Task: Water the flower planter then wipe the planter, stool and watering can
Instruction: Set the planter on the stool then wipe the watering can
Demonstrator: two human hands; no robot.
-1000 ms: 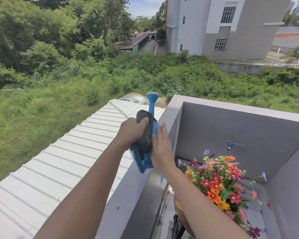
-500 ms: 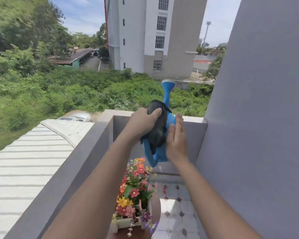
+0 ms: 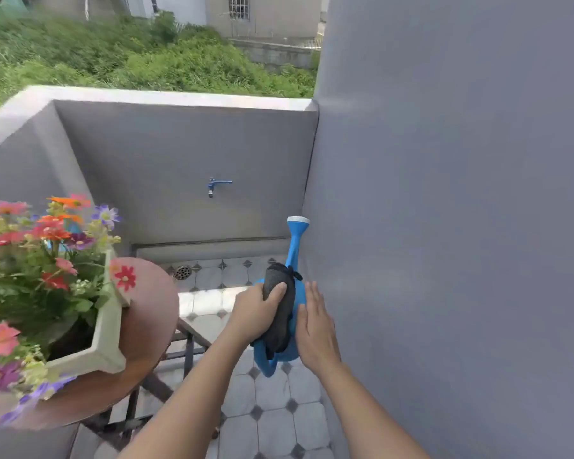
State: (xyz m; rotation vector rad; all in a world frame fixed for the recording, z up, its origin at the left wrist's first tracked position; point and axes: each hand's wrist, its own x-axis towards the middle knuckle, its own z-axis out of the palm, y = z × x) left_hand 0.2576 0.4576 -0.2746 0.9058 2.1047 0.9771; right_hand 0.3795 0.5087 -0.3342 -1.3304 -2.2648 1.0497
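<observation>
- Flowers in red, orange, pink and purple fill the far left, soft with blur at the edge. I see them growing out of a white planter.
- That planter sits on the round brown top of the stool, whose dark metal legs show underneath.
- Past the stool a round drain is set in the tiled floor at the foot of the grey parapet. A blue tap juts from that parapet higher up, and green scrub lies beyond it.
- Next I find the left hand, its fingers curled round a dark cloth and pressing it against the left side of the can.
- From what I can see, the blue can hangs above the floor between the two hands, right of the stool and apart from it. Its spout points up and away, the pale rose at its tip sits just beside the right-hand wall, and its handle loop hangs below the cloth.
- On the other side, the right hand lies flat, fingers straight and together, palm against the can's right side. It grips nothing.
- Beyond that hand, I have only the plain grey wall filling the whole right side of the view.
</observation>
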